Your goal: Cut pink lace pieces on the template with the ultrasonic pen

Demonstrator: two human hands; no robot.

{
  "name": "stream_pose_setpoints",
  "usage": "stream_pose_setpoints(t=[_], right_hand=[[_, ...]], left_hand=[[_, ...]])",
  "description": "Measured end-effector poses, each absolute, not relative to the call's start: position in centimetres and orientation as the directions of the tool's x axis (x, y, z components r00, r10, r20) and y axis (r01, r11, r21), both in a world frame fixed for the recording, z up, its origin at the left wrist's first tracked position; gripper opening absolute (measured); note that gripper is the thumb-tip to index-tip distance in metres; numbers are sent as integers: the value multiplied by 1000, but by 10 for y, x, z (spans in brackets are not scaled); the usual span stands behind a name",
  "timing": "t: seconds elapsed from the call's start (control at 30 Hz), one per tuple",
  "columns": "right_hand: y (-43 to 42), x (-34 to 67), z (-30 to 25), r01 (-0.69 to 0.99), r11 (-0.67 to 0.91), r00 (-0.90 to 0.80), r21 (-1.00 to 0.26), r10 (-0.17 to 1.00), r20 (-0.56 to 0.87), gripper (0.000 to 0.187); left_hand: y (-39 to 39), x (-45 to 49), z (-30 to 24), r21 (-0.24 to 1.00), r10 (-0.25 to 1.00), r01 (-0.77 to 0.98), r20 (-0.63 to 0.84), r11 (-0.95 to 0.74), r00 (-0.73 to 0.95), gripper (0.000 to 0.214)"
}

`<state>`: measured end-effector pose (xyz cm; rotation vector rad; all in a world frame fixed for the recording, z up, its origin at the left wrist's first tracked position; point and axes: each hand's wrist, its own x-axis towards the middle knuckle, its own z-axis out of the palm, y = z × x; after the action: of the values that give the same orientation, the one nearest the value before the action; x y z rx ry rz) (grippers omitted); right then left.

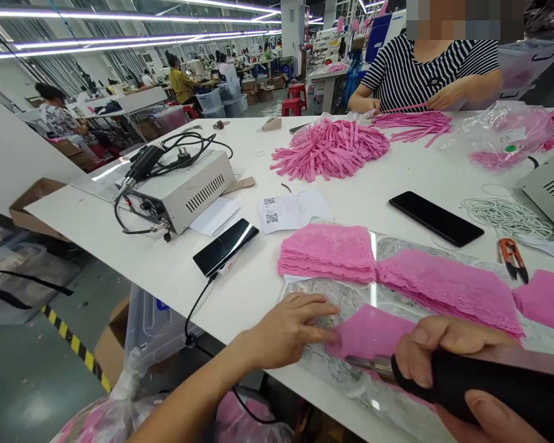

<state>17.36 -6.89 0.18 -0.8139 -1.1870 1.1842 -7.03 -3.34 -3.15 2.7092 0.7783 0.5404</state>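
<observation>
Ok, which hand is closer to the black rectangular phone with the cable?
Left. Your left hand is right of the phone, not touching it; your right hand, holding a black-handled metal-tipped tool, is farther right.

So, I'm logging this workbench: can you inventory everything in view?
Table: one, white, centre
Worked piece: one, pink, at tool tip
Lace stacks: two, pink, beyond hands
Side piece: one, pink, right edge
Strap piles: two, pink, far side
Cabled phone: one, black, left
Loose phone: one, black, right
Snips: one, orange, right
Cord bundle: one, pale green, right
Boxy units: two, grey, left and right
Co-worker: one, striped top, opposite
Stools: at least two, red, background
Smaller background items: uncountable
Handheld tool: one, black handle, right hand
Left hand: one, bare, fingers at worked piece's edge
Right hand: one, bare, gripping tool
</observation>
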Motion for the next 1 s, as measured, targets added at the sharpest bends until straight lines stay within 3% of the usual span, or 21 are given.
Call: stream_pose_setpoints(t=[0.17, 0.4, 0.63, 1.0], right_hand=[[-67, 158, 15, -197, 317, -159, -928, 923, 349, 15], [-68, 158, 5, -249, 267, -236, -931, 915, 326, 15], [-67, 156, 6, -181, 294, -209, -938, 921, 329, 15], [-65, 155, 4, -235, 311, -216, -921, 907, 362, 11]], left_hand=[[-33, -71, -33, 375, 551, 435, 299, -819, 779, 42], [-32, -70, -33, 410, 577, 453, 259, -792, 774, 48], [-33, -69, -33, 426, 588, 458, 250, -781, 770, 47], [-34, -70, -37, 398, 579, 460, 263, -794, 772, 45]])
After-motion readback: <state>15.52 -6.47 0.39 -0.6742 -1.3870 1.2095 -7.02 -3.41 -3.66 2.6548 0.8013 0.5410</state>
